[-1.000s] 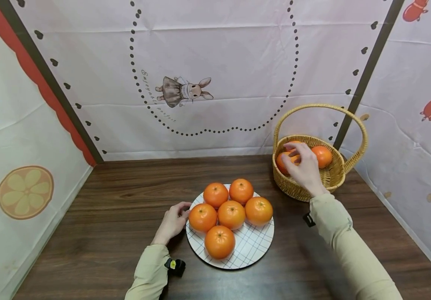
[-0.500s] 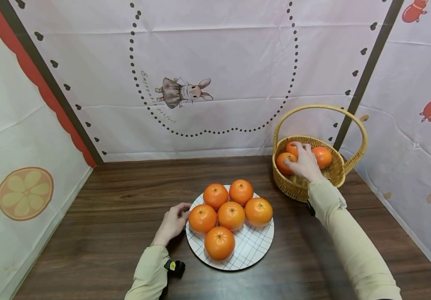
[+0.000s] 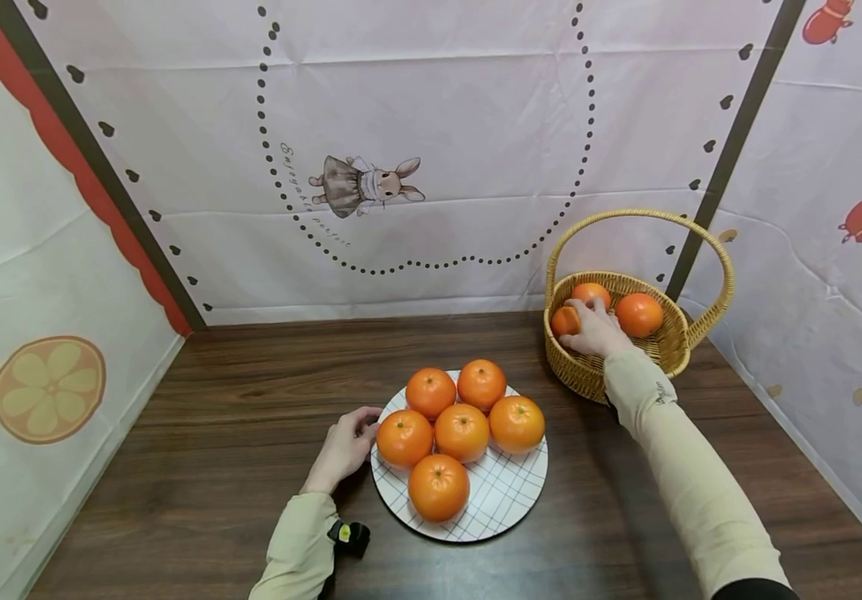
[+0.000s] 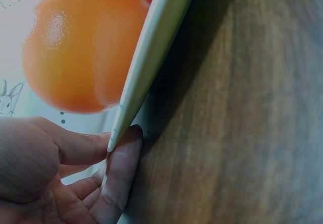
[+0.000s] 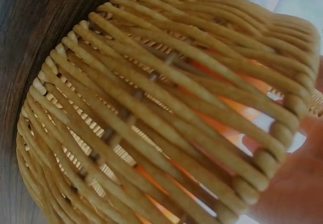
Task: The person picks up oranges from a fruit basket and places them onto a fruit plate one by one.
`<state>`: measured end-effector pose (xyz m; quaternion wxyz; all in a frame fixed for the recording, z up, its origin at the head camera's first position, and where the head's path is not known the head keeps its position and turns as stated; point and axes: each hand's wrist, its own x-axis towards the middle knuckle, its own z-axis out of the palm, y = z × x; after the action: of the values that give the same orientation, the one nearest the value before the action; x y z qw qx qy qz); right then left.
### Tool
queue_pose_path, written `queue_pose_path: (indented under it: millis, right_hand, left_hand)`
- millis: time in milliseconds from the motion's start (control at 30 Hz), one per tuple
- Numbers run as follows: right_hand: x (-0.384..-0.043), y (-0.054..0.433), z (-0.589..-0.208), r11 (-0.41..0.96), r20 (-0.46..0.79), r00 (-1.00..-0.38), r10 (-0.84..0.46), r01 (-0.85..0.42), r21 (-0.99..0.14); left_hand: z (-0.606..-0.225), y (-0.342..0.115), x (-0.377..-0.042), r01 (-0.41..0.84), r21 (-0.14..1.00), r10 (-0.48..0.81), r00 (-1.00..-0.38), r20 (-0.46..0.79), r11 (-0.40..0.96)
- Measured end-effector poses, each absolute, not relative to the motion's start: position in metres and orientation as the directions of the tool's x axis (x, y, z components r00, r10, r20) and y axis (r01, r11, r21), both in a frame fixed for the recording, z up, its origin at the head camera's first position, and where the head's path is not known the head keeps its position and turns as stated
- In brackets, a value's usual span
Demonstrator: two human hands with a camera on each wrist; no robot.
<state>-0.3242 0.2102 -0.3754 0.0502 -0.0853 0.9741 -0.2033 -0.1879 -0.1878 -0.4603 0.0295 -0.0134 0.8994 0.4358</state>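
A person's left hand [image 3: 344, 446] pinches the near-left rim of a round white plate [image 3: 502, 487] patterned with thin grid lines; the left wrist view shows its thumb on the upper face and another finger beneath the edge. Six oranges [image 3: 462, 432] sit on the plate, grouped toward its far and left side, with a bare stretch at the near right. The right hand [image 3: 599, 331] reaches over the near side of a woven basket [image 3: 579, 373], its thumb and fingers set around the leftmost orange [image 3: 565, 322], which lies inside against the left wall. In the right wrist view the weave hides most of that grasp. Two further fruits rest in the basket: a rear orange [image 3: 591, 293] just beyond the right hand's fingers, and a right-hand orange [image 3: 638, 315] apart from them. The basket's tall handle [image 3: 644, 213] arches above. Plate and basket stand well apart on a dark wood-grain desk [image 3: 251, 375], and behind them hangs a pale cloth [image 3: 461, 117] printed with a rabbit figure [image 3: 363, 185].
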Motion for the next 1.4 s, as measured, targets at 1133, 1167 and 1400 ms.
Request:
queue_pose_path:
  millis: [1133,1167,1400]
  right_hand:
    - [-0.339,0.207,-0.390,0.909,-0.266,-0.943,-0.200,-0.076,-0.411]
    - [-0.339,0.207,-0.390,0.909,-0.265,-0.943,-0.203,-0.081,-0.409]
    - [-0.336,0.208,-0.389,0.906,-0.254,-0.944,-0.211,-0.091,-0.414]
  left_hand:
    - [-0.461,-0.187,-0.188,-0.060,0.788,-0.008,-0.998,-0.070,0.613]
    - [-0.461,-0.187,-0.188,-0.060,0.788,-0.008,-0.998,-0.069,0.613]
    - [-0.462,-0.188,-0.188,-0.058,0.787,-0.006,-0.998,-0.070,0.614]
